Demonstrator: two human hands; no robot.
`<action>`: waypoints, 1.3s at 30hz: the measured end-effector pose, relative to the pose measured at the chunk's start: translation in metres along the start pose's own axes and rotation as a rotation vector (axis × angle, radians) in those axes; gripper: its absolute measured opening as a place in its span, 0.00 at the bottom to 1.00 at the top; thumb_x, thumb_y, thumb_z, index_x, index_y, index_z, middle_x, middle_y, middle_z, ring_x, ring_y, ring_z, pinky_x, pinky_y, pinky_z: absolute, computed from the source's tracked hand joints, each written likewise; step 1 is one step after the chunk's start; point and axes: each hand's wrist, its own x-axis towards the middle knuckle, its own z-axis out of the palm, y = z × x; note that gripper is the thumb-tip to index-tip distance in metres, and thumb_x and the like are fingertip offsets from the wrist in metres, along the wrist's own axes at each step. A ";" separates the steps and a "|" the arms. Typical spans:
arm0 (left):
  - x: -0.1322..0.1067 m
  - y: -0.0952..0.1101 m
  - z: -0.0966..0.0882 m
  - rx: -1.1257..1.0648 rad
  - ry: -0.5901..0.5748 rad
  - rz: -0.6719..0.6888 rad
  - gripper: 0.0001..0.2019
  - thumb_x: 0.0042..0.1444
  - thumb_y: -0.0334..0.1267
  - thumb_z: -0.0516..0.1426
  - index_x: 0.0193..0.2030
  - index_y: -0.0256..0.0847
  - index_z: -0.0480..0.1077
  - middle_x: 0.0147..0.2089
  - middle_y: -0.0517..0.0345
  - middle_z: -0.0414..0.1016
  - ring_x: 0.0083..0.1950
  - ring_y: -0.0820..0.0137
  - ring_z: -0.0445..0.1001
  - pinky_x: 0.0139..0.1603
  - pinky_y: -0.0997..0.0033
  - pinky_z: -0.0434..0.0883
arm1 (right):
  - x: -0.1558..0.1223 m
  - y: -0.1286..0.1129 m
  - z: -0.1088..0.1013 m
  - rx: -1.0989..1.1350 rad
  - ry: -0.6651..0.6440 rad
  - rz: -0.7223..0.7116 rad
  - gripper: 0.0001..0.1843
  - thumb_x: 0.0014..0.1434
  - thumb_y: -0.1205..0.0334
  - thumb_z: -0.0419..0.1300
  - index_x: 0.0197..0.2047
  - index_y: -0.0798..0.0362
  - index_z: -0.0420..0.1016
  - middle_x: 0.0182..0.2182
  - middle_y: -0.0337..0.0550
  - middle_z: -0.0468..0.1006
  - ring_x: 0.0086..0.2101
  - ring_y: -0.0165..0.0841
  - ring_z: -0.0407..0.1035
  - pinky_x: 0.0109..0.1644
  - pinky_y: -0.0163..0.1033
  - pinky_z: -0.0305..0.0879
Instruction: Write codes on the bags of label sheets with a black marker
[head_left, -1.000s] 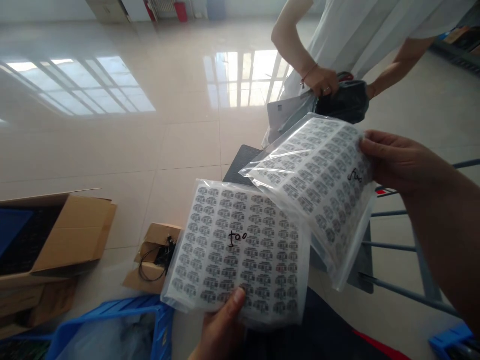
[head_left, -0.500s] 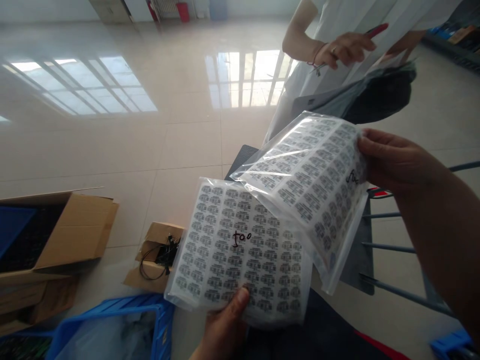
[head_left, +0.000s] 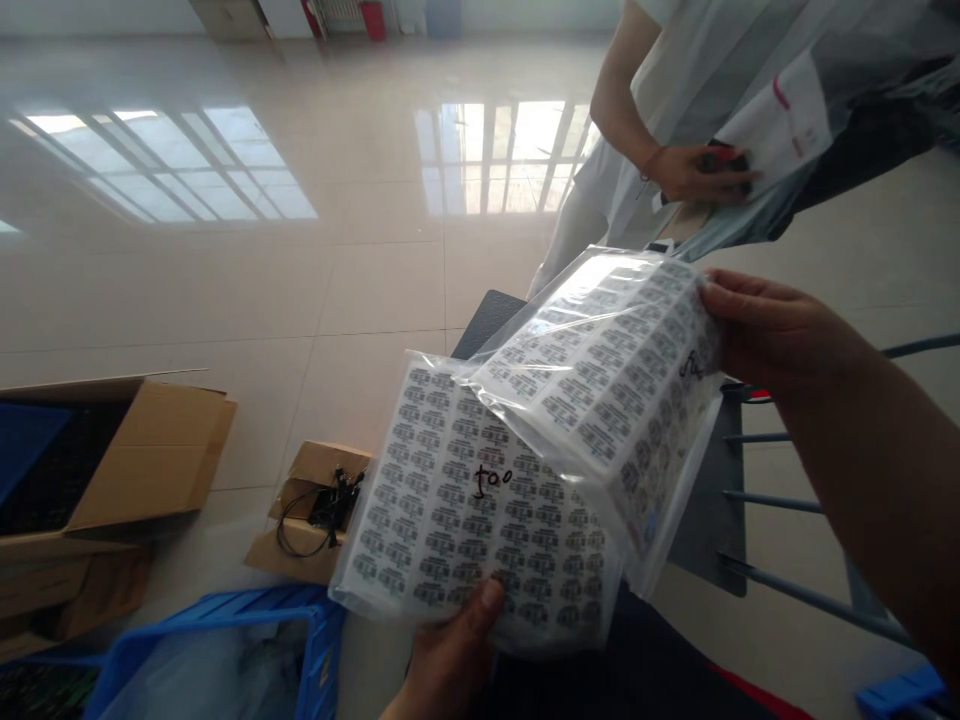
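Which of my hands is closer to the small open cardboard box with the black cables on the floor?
Left. Your left hand sits just right of the small cardboard box, lower in view; your right hand is far across, upper right.

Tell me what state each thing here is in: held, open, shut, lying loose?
Lower label bag: sealed, marked 500, pinched by left hand.
Upper label bag: tilted, overlapping the lower one, gripped by right hand.
Large cardboard box: open.
Small cardboard box: open, cables inside.
Blue crate: open-topped.
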 end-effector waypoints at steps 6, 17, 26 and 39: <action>0.003 -0.003 0.007 0.138 0.042 0.041 0.32 0.31 0.44 0.71 0.48 0.41 0.72 0.40 0.52 0.79 0.56 0.55 0.68 0.61 0.55 0.62 | 0.008 0.028 0.054 0.306 -0.601 0.256 0.15 0.53 0.62 0.63 0.43 0.54 0.70 0.37 0.46 0.76 0.36 0.35 0.72 0.39 0.38 0.70; 0.007 0.015 0.002 0.337 -0.410 0.055 0.27 0.45 0.49 0.63 0.51 0.37 0.71 0.39 0.47 0.79 0.54 0.53 0.70 0.63 0.51 0.58 | 0.029 0.067 0.050 0.401 -0.688 0.377 0.11 0.47 0.64 0.68 0.36 0.56 0.76 0.30 0.44 0.80 0.30 0.34 0.76 0.35 0.36 0.74; 0.001 0.015 -0.001 0.432 -0.143 0.084 0.28 0.41 0.49 0.66 0.49 0.40 0.73 0.42 0.50 0.79 0.51 0.55 0.72 0.59 0.56 0.64 | 0.023 0.063 0.033 0.504 -0.590 0.352 0.08 0.49 0.66 0.66 0.34 0.58 0.78 0.28 0.44 0.80 0.30 0.34 0.76 0.36 0.36 0.74; 0.009 0.010 0.021 0.347 -0.054 0.263 0.16 0.42 0.42 0.66 0.39 0.39 0.77 0.44 0.52 0.78 0.50 0.58 0.73 0.56 0.59 0.69 | 0.022 0.065 0.036 0.339 -0.816 0.385 0.09 0.53 0.66 0.64 0.40 0.55 0.76 0.32 0.43 0.80 0.34 0.35 0.76 0.39 0.38 0.74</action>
